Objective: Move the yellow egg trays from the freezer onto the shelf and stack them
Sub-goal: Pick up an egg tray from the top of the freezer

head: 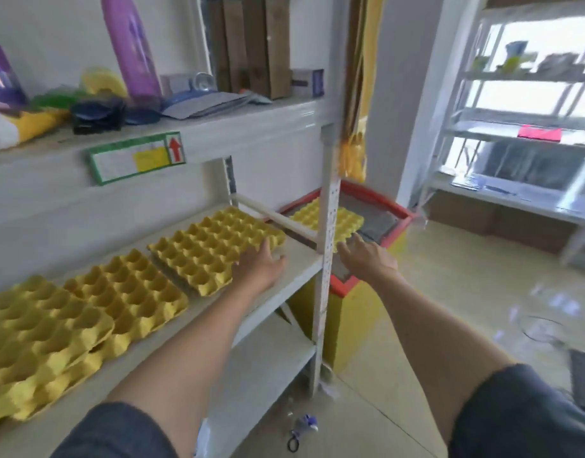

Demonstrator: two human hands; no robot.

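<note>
One head-worn view looks forward and down (close in) over the white shelf [294, 259] toward the freezer [377, 209].

Egg trays on shelf [215, 251]: yellow throughout, regular grid of cup-shaped dimples. Tray on freezer [312, 218]: same yellow, same dimple grid. Shelf [294, 256]: white boards and posts. Freezer [377, 206]: red rim, yellow body, grey top. Shelf label [136, 158]: green border, white field, yellow patch, red arrow. Bottle [132, 47]: purple. Sleeves [529, 414]: dark blue-grey.
</note>
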